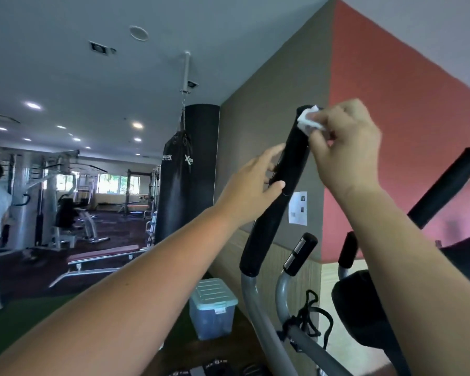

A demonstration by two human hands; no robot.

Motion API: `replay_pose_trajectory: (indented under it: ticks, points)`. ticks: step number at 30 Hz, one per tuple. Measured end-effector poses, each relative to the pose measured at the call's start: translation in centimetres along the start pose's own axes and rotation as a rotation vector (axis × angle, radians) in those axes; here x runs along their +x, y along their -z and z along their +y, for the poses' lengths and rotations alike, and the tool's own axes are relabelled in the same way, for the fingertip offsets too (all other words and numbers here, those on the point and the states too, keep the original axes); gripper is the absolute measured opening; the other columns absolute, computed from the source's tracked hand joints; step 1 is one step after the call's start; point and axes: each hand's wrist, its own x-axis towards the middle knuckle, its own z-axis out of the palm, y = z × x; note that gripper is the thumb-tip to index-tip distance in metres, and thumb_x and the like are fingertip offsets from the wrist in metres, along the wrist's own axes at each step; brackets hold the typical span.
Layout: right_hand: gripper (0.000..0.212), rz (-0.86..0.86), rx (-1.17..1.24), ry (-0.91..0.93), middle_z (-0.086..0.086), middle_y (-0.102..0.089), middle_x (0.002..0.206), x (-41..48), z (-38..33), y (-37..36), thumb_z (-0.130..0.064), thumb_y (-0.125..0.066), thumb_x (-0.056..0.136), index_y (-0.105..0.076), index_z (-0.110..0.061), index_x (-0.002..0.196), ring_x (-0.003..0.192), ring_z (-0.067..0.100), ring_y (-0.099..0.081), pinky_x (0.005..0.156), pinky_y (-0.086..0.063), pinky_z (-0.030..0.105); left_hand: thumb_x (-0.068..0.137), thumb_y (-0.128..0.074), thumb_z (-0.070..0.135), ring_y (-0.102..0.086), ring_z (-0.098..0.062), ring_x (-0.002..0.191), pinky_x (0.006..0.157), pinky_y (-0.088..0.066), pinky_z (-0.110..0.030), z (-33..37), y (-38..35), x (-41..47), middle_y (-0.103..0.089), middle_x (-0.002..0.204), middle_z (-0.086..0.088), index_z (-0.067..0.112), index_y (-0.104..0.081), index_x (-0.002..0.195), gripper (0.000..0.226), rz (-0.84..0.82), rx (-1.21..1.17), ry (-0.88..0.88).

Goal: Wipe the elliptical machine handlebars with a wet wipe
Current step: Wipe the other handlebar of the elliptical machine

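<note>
Pinching a small crumpled wet wipe (308,120), the fingers (323,126) of the right hand (345,142) are bunched together round the white wad, which is pressed onto the rounded top end of the left handlebar (266,226). Lower down, the same bar is held by the left hand (251,191). Its thumb is laid across the front of the grip and the other fingers are reached to the far side, though how far they wrap behind cannot be told.

The step in hand is judged to be the wiping of this first long handlebar, begun at its tip, with most of its length not yet covered. For the next move, the wipe would need to be wrapped partly round the bar and drawn downward. The left hand would need to be shifted so that the patch beneath it is reached while the bar is kept from swinging.

The handlebar is sleeved in matte black foam, a long, soft-looking cylinder, and is carried on a curved grey metal tube (251,294). The wipe appears thin and limp. Two short grips (300,253) are seen beside it, one fitted with shiny plates, and a second long handlebar (445,183) is seen to the right.
</note>
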Motion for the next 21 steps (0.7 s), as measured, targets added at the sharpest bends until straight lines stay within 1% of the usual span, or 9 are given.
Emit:
replay_pose_trajectory:
  ticks: [2, 3, 5, 8, 11, 14, 17, 19, 21]
  points:
    - [0.020, -0.111, 0.023, -0.031, -0.001, -0.050, 0.091, -2.9, 0.6, -0.8, 0.000, -0.064, 0.082, -0.074, -0.009, 0.098, 0.075, 0.010, -0.046, 0.068, -0.033, 0.006, 0.096, -0.066, 0.027, -0.065, -0.002, 0.097, 0.097, -0.052, -0.030, 0.2, -0.3, -0.3, -0.059, 0.123, 0.011, 0.042, -0.032, 0.154, 0.069, 0.024, -0.006, 0.020]
    - [0.023, -0.162, 0.038, -0.059, -0.004, -0.048, 0.090, -4.7, 0.8, -1.1, 0.001, -0.065, 0.082, -0.074, -0.011, 0.099, 0.074, 0.008, -0.045, 0.068, -0.035, 0.005, 0.095, -0.066, 0.026, -0.065, -0.001, 0.098, 0.097, -0.052, -0.029, 0.2, -0.5, -0.4, -0.059, 0.123, 0.011, 0.043, -0.032, 0.154, 0.070, 0.035, -0.006, 0.023]
    - [0.023, -0.200, 0.078, -0.090, -0.005, -0.048, 0.088, -6.9, 1.3, -1.1, 0.000, -0.068, 0.084, -0.075, -0.015, 0.100, 0.072, 0.006, -0.046, 0.068, -0.040, 0.008, 0.095, -0.067, 0.025, -0.064, 0.001, 0.098, 0.095, -0.051, -0.024, 0.3, -0.8, -0.7, -0.060, 0.125, 0.010, 0.044, -0.032, 0.154, 0.071, 0.050, 0.006, 0.025]
    - [0.014, -0.071, 0.137, -0.100, -0.004, -0.052, 0.087, -4.4, 1.4, -0.3, -0.005, -0.070, 0.086, -0.077, -0.013, 0.096, 0.072, 0.004, -0.047, 0.068, -0.037, 0.004, 0.096, -0.066, 0.027, -0.063, 0.002, 0.097, 0.092, -0.051, -0.021, 0.3, -1.0, -0.7, -0.060, 0.122, 0.010, 0.047, -0.031, 0.153, 0.070, 0.052, 0.032, 0.047]
    - [0.021, 0.033, 0.166, -0.072, -0.004, -0.053, 0.095, -1.2, 1.0, -0.3, 0.002, -0.065, 0.082, -0.075, -0.010, 0.096, 0.079, 0.005, -0.050, 0.071, -0.037, 0.002, 0.097, -0.065, 0.028, -0.063, 0.003, 0.098, 0.092, -0.051, -0.020, 0.2, -1.2, -0.7, -0.061, 0.120, 0.010, 0.047, -0.030, 0.153, 0.069, 0.055, 0.014, 0.051]
    - [0.026, -0.059, 0.145, -0.051, -0.006, -0.048, 0.095, -3.5, 1.2, -1.1, 0.006, -0.063, 0.079, -0.074, -0.007, 0.098, 0.083, 0.010, -0.050, 0.072, -0.035, 0.002, 0.097, -0.065, 0.028, -0.064, 0.002, 0.096, 0.090, -0.053, -0.020, 0.0, -1.3, -0.9, -0.063, 0.119, 0.010, 0.045, -0.032, 0.153, 0.068, 0.067, 0.029, 0.045]
    - [0.025, -0.178, 0.121, -0.085, 0.000, -0.052, 0.088, -7.4, 2.0, -1.4, 0.004, -0.066, 0.082, -0.076, -0.009, 0.101, 0.074, 0.017, -0.053, 0.066, -0.040, 0.011, 0.097, -0.065, 0.030, -0.064, 0.003, 0.091, 0.085, -0.051, -0.017, -0.3, -1.2, -1.5, -0.061, 0.116, 0.013, 0.047, -0.030, 0.154, 0.069, 0.042, 0.070, 0.051]
    - [0.021, -0.159, 0.130, -0.101, 0.003, -0.056, 0.085, -7.3, 2.1, -1.0, 0.001, -0.067, 0.084, -0.077, -0.012, 0.098, 0.070, 0.013, -0.052, 0.065, -0.038, 0.009, 0.097, -0.065, 0.032, -0.064, 0.001, 0.086, 0.082, -0.050, -0.015, -0.6, -1.2, -1.9, -0.059, 0.113, 0.014, 0.046, -0.029, 0.155, 0.069, 0.032, 0.097, 0.058]
    - [0.014, -0.036, 0.129, -0.098, 0.003, -0.058, 0.085, -4.7, 1.8, -0.4, -0.003, -0.068, 0.086, -0.077, -0.012, 0.093, 0.071, 0.004, -0.045, 0.067, -0.035, 0.003, 0.098, -0.064, 0.032, -0.063, 0.000, 0.085, 0.080, -0.047, -0.010, -0.7, -1.3, -2.0, -0.057, 0.109, 0.020, 0.047, -0.030, 0.154, 0.067, 0.032, 0.088, 0.072]
